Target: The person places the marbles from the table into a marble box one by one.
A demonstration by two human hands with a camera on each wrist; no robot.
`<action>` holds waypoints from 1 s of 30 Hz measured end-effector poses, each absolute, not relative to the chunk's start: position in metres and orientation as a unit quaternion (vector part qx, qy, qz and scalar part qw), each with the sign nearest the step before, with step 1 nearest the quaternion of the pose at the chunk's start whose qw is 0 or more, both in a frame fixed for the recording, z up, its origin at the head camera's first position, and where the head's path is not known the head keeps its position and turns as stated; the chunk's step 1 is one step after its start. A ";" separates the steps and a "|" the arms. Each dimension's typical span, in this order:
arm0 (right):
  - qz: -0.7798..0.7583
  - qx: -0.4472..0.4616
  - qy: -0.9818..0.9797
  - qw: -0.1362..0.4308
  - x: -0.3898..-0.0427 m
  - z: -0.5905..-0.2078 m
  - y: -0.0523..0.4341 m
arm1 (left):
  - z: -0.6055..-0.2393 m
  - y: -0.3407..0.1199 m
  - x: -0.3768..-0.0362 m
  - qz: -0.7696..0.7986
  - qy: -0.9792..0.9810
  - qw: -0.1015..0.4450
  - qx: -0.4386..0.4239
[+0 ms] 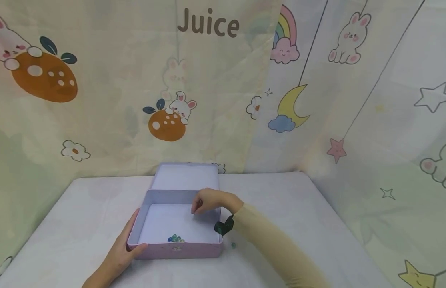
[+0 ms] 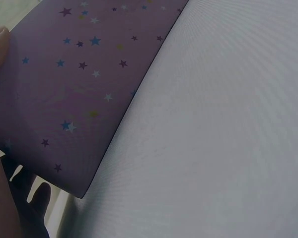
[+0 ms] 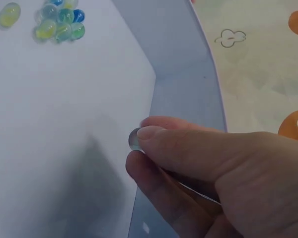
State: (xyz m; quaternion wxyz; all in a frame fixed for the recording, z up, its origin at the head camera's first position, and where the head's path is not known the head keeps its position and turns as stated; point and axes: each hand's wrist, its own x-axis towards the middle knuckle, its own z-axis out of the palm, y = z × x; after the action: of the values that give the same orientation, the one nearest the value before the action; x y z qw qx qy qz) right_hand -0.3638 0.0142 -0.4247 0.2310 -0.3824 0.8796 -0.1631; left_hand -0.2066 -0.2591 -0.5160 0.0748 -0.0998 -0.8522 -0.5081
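Observation:
A lidded tin box (image 1: 197, 252), pinkish purple with small stars on its outside, stands with its lid (image 1: 187, 177) tipped back behind it. My left hand (image 1: 120, 248) grips the box at its front left corner, thumb on the front wall and fingers along the left side. Inside the back right part, my right hand (image 1: 210, 201) pinches a clear glass marble (image 3: 134, 140) between thumb and fingers, above the pale floor. Several green, blue and yellow marbles (image 1: 176, 239) sit clustered against the front wall. A yellowish marble (image 3: 9, 16) lies a little apart from them.
Outside the box, by its front right corner, a greenish marble (image 1: 233, 245) lies on the white-covered table (image 1: 280, 192). A dark strapped device (image 1: 224, 225) sits at the right wrist. Behind the table hangs a printed cloth (image 1: 215, 100) with rabbits and oranges.

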 end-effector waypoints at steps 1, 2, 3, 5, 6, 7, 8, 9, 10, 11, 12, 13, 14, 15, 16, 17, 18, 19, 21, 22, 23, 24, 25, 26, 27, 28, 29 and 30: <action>-0.157 -0.384 0.880 0.231 -0.365 -0.426 0.012 | -0.516 -0.260 -0.207 -0.510 -0.851 0.073 -0.098; -0.152 -0.384 0.881 0.232 -0.365 -0.428 0.010 | -0.516 -0.260 -0.206 -0.510 -0.852 0.072 -0.096; -0.148 -0.384 0.881 0.234 -0.365 -0.429 0.008 | -0.516 -0.260 -0.206 -0.511 -0.852 0.071 -0.094; -0.136 -0.384 0.883 0.236 -0.364 -0.433 0.005 | -0.516 -0.260 -0.206 -0.509 -0.853 0.070 -0.092; -0.130 -0.384 0.884 0.235 -0.364 -0.435 0.003 | -0.516 -0.260 -0.206 -0.509 -0.853 0.070 -0.092; -0.126 -0.384 0.884 0.235 -0.363 -0.437 0.001 | -0.516 -0.260 -0.206 -0.509 -0.853 0.069 -0.092; -0.124 -0.382 0.885 0.234 -0.361 -0.438 -0.001 | -0.516 -0.259 -0.206 -0.509 -0.853 0.069 -0.092; -0.123 -0.382 0.886 0.232 -0.360 -0.440 -0.003 | -0.516 -0.260 -0.206 -0.512 -0.851 0.069 -0.093; -0.121 -0.383 0.887 0.230 -0.359 -0.442 -0.004 | -0.517 -0.260 -0.206 -0.511 -0.852 0.068 -0.093; -0.119 -0.384 0.887 0.227 -0.358 -0.443 -0.006 | -0.517 -0.259 -0.206 -0.510 -0.852 0.068 -0.093; -0.117 -0.386 0.887 0.224 -0.357 -0.444 -0.007 | -0.517 -0.260 -0.206 -0.510 -0.853 0.067 -0.093; -0.116 -0.387 0.887 0.221 -0.356 -0.446 -0.008 | -0.517 -0.260 -0.206 -0.510 -0.853 0.067 -0.093; -0.115 -0.389 0.888 0.218 -0.355 -0.446 -0.010 | -0.517 -0.260 -0.207 -0.510 -0.853 0.067 -0.094; -0.114 -0.389 0.888 0.217 -0.354 -0.447 -0.010 | -0.517 -0.260 -0.207 -0.508 -0.853 0.067 -0.094; -0.111 -0.390 0.888 0.216 -0.353 -0.448 -0.011 | -0.517 -0.260 -0.207 -0.507 -0.854 0.066 -0.094; -0.110 -0.392 0.888 0.214 -0.352 -0.449 -0.011 | -0.517 -0.259 -0.207 -0.507 -0.854 0.067 -0.095; -0.109 -0.393 0.888 0.213 -0.352 -0.449 -0.012 | -0.518 -0.260 -0.207 -0.509 -0.852 0.066 -0.097; -0.108 -0.394 0.888 0.212 -0.351 -0.450 -0.012 | -0.518 -0.260 -0.207 -0.510 -0.852 0.067 -0.098; -0.111 -0.395 0.887 0.213 -0.351 -0.452 -0.013 | -0.519 -0.260 -0.207 -0.511 -0.851 0.070 -0.100; -0.113 -0.396 0.886 0.212 -0.352 -0.452 -0.013 | -0.519 -0.260 -0.207 -0.512 -0.850 0.070 -0.101; -0.114 -0.395 0.886 0.212 -0.352 -0.452 -0.013 | -0.519 -0.260 -0.207 -0.513 -0.849 0.072 -0.103; -0.114 -0.395 0.886 0.212 -0.352 -0.453 -0.014 | -0.519 -0.261 -0.207 -0.515 -0.848 0.073 -0.105; -0.116 -0.395 0.886 0.213 -0.352 -0.453 -0.014 | -0.520 -0.261 -0.207 -0.514 -0.848 0.074 -0.107; -0.117 -0.395 0.886 0.214 -0.352 -0.453 -0.015 | -0.520 -0.261 -0.207 -0.513 -0.848 0.075 -0.109; -0.118 -0.397 0.885 0.215 -0.353 -0.453 -0.015 | -0.520 -0.261 -0.208 -0.513 -0.848 0.077 -0.112; -0.120 -0.400 0.883 0.215 -0.353 -0.452 -0.016 | -0.520 -0.262 -0.208 -0.514 -0.847 0.078 -0.113; -0.121 -0.405 0.881 0.214 -0.353 -0.452 -0.017 | -0.521 -0.263 -0.208 -0.515 -0.846 0.079 -0.113; -0.123 -0.412 0.878 0.212 -0.354 -0.451 -0.018 | -0.521 -0.263 -0.208 -0.516 -0.846 0.078 -0.111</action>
State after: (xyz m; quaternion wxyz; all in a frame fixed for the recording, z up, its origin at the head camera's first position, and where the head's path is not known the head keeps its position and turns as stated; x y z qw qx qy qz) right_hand -0.3540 -0.0177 -0.4513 0.2125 -0.4118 0.8776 -0.1228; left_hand -0.2077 -0.2632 -0.5210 0.0782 -0.1110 -0.8457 -0.5161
